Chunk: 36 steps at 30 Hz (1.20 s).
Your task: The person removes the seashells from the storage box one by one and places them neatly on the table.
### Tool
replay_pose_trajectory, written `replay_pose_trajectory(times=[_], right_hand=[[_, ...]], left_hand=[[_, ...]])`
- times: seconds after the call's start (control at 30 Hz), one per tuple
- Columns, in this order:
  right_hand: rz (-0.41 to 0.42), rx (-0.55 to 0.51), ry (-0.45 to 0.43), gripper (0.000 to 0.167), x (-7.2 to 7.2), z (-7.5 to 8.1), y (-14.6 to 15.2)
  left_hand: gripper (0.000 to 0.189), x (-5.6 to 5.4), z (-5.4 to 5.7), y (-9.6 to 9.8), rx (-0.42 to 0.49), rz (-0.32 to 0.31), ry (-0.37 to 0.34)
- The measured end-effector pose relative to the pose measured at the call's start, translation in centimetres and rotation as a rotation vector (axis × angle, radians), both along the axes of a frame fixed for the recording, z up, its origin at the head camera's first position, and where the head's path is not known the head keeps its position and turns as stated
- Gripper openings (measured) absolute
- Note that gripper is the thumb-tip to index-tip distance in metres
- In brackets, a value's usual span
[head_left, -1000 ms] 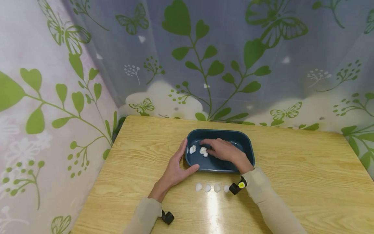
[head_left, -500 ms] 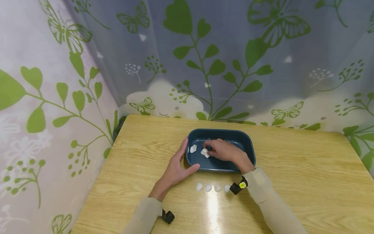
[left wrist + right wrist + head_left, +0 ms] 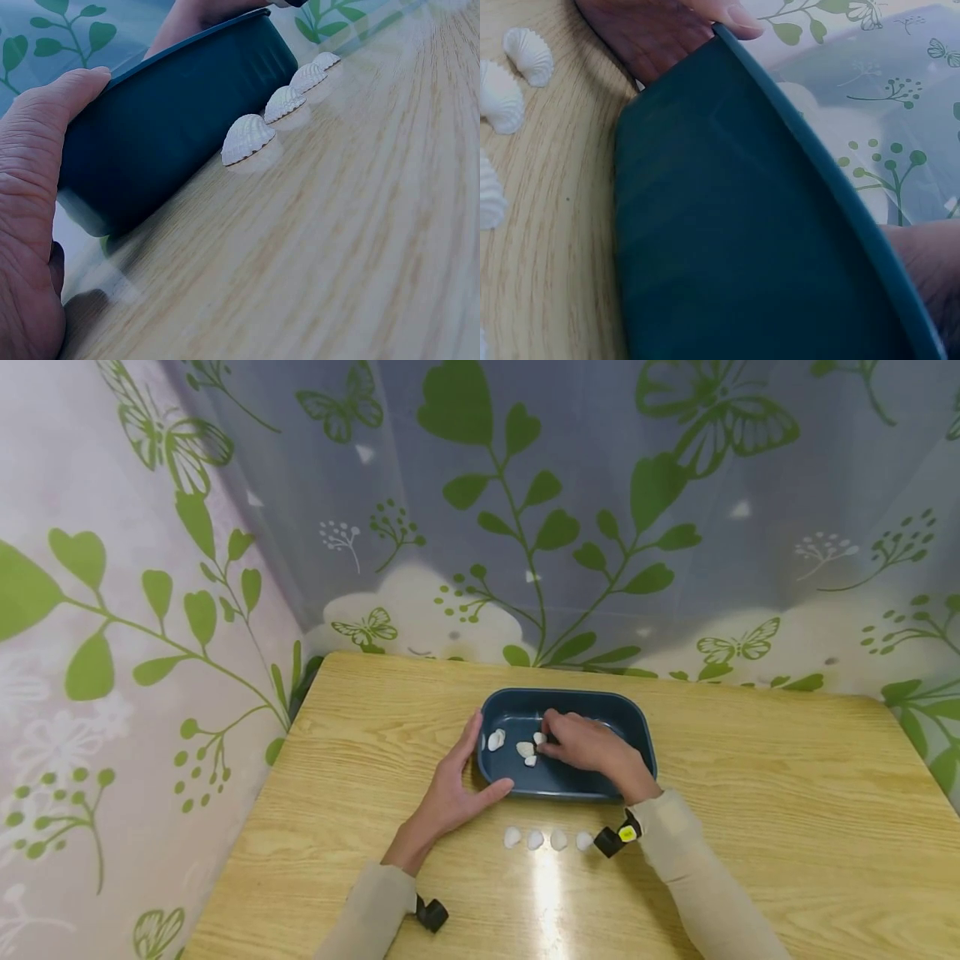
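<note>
A dark blue rectangular tray [image 3: 570, 795] stands on the wooden table. At its near left corner my left hand [image 3: 448, 793] holds it, fingers along the left side and thumb at the front rim; the left wrist view shows the thumb against the rim. My right hand [image 3: 588, 745] reaches inside, its thumb and fingers pinching a small white seashell [image 3: 539, 738]. Beside that lie a larger shell [image 3: 525, 749] and a smaller shell [image 3: 530, 762]. More white shells [image 3: 497, 740] sit near the tray's left wall. The tray wall hides my right fingertips in the right wrist view.
In front of the tray runs a row of several ribbed white shells [image 3: 535, 839], also plain in the left wrist view. Wooden tabletop [image 3: 750, 760] extends to either side. A curtain [image 3: 390, 527] with leaf and butterfly prints hangs behind and at the left.
My right hand has drawn slightly to the right within the tray, and the clustered shells are spread apart, one shifting right with the fingertips. My left hand stays at the tray's corner.
</note>
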State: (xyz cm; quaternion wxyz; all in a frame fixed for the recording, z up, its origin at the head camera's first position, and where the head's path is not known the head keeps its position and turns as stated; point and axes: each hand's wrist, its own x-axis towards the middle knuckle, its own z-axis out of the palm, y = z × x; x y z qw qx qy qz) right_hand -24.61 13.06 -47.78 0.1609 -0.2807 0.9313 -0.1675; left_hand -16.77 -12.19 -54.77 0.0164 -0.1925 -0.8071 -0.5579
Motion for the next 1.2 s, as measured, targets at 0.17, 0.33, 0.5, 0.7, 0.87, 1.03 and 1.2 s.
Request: replay_pose_trajectory(times=[0.17,0.33,0.5,0.7,0.87,1.03,1.2], right_hand=[[-0.017,0.016,0.020,0.029,0.2,-0.1,0.2],[0.037,-0.050,0.020,0.029,0.2,-0.2,0.6],[0.068,-0.068,0.019,0.021,0.2,-0.3,0.9],[0.065,-0.084,0.009,0.020,0.4,-0.3,0.9],[0.063,-0.078,0.034,0.018,0.5,-0.3,1.0],[0.064,-0.087,0.029,0.017,0.7,-0.5,1.1],[0.061,-0.097,0.018,0.016,0.8,-0.7,1.4]], left_hand=[[0.105,0.0,0.0,0.0,0.002,-0.003,0.002],[0.106,0.0,-0.1,0.1,0.001,-0.005,0.000],[0.106,0.0,0.0,0.1,-0.001,0.001,-0.010],[0.105,0.0,0.1,0.0,0.005,0.001,-0.014],[0.106,-0.1,0.2,0.1,0.025,0.001,-0.013],[0.105,0.7,1.9,0.3,0.031,-0.001,-0.035],[0.103,0.9,2.5,0.4,0.030,-0.005,-0.046]])
